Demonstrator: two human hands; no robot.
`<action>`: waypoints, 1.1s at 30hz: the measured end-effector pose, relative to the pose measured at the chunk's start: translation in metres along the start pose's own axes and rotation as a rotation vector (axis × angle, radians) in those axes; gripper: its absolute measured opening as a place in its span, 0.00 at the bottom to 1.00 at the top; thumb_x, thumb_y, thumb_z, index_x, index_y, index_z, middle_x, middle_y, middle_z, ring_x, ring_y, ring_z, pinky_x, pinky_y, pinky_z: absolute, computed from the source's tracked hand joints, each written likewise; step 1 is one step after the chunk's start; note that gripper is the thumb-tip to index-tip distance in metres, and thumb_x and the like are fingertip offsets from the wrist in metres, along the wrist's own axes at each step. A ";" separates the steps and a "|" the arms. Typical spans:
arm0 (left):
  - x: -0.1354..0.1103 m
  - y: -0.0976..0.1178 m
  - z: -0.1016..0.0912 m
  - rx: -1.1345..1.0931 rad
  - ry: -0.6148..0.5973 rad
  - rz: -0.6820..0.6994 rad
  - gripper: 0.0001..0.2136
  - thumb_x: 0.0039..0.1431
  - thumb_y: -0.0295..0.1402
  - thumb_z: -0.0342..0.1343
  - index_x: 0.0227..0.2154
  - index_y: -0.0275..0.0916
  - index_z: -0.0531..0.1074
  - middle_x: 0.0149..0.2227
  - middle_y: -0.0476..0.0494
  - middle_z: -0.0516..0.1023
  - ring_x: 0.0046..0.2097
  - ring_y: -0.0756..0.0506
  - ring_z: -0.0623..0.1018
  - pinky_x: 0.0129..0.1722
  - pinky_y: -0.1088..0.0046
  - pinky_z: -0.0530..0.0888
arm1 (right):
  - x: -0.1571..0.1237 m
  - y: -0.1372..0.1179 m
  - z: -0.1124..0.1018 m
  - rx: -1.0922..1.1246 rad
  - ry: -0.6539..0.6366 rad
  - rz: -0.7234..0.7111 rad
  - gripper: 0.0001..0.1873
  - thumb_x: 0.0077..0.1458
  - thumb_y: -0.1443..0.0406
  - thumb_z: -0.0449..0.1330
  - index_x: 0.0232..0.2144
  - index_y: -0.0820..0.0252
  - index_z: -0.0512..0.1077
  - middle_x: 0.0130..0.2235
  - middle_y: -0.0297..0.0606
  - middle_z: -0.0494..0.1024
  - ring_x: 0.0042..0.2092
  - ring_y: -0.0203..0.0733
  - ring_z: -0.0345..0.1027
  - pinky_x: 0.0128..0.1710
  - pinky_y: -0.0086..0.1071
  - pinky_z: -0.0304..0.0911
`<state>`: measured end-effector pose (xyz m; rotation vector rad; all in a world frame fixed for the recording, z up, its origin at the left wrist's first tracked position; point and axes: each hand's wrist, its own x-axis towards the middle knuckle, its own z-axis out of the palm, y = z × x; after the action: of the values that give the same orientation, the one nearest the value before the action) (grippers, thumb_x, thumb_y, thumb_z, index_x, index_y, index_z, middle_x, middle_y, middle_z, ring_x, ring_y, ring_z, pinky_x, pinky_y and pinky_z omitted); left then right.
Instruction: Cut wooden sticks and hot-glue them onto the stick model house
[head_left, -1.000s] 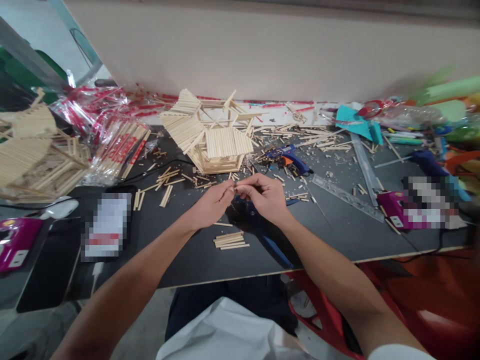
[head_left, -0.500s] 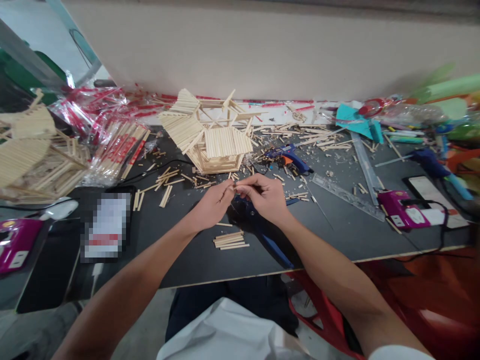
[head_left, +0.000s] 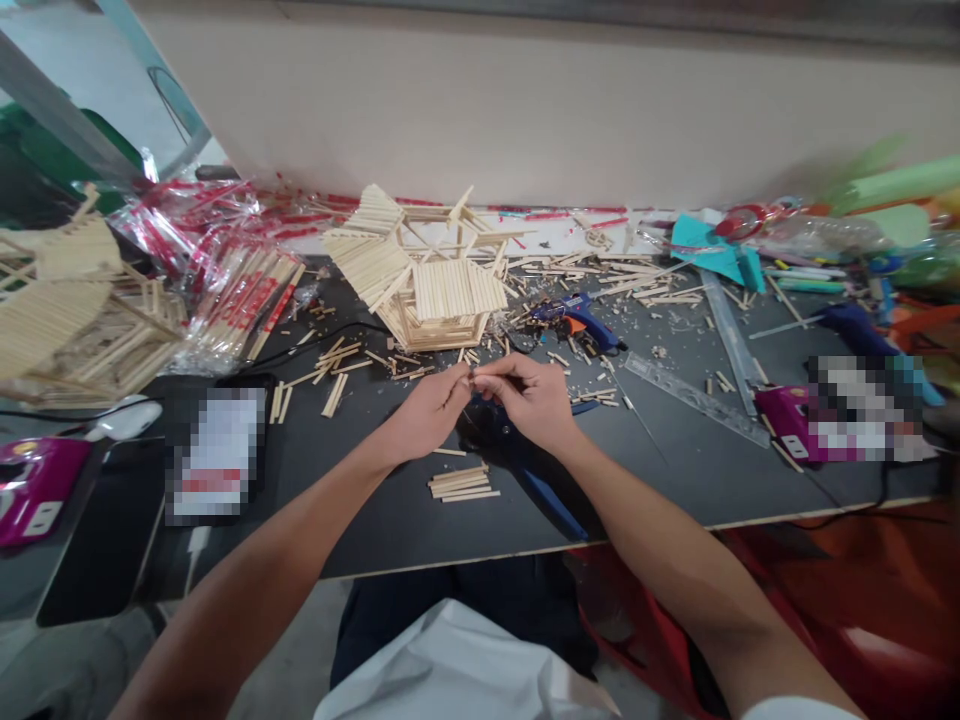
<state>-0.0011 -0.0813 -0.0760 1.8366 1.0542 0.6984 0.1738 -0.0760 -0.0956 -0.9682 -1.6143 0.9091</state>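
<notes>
My left hand (head_left: 425,411) and my right hand (head_left: 529,398) meet fingertip to fingertip above the dark table (head_left: 375,520). Both pinch one small piece between them, too small to name. Under my right hand lie blue-handled cutters (head_left: 541,489). A short stack of cut wooden sticks (head_left: 460,482) rests just below my hands. Behind them stands a stick-built model house (head_left: 420,270).
A blue glue gun (head_left: 581,318) and a clear ruler (head_left: 694,397) lie right of the house. Packs of chopsticks (head_left: 232,290) and another stick model (head_left: 75,320) fill the left. A phone (head_left: 214,450), purple devices (head_left: 787,420) and loose stick scraps are scattered around.
My hands have stayed pinched together in the same spot; only the view has shifted slightly.
</notes>
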 end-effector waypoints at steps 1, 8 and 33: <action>0.000 0.000 0.001 -0.017 0.001 -0.006 0.13 0.70 0.38 0.38 0.29 0.41 0.58 0.22 0.54 0.59 0.25 0.51 0.62 0.26 0.74 0.62 | 0.000 0.000 0.000 -0.010 0.001 -0.004 0.08 0.58 0.59 0.64 0.32 0.57 0.79 0.27 0.34 0.80 0.25 0.35 0.72 0.27 0.30 0.67; -0.001 -0.001 0.003 -0.063 0.009 -0.014 0.15 0.71 0.41 0.38 0.30 0.41 0.60 0.22 0.54 0.58 0.25 0.50 0.62 0.26 0.74 0.62 | 0.000 -0.001 0.000 -0.017 0.000 0.037 0.09 0.58 0.58 0.64 0.32 0.57 0.79 0.27 0.34 0.80 0.26 0.36 0.72 0.27 0.30 0.67; 0.002 -0.009 0.005 0.159 0.054 0.045 0.12 0.69 0.37 0.39 0.29 0.41 0.57 0.26 0.51 0.62 0.28 0.49 0.64 0.30 0.72 0.59 | 0.001 0.006 0.002 0.021 0.004 0.041 0.07 0.58 0.61 0.64 0.33 0.58 0.78 0.28 0.34 0.80 0.26 0.36 0.73 0.28 0.30 0.68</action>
<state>0.0002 -0.0787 -0.0863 1.9927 1.1340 0.7113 0.1730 -0.0724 -0.1008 -0.9916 -1.5834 0.9497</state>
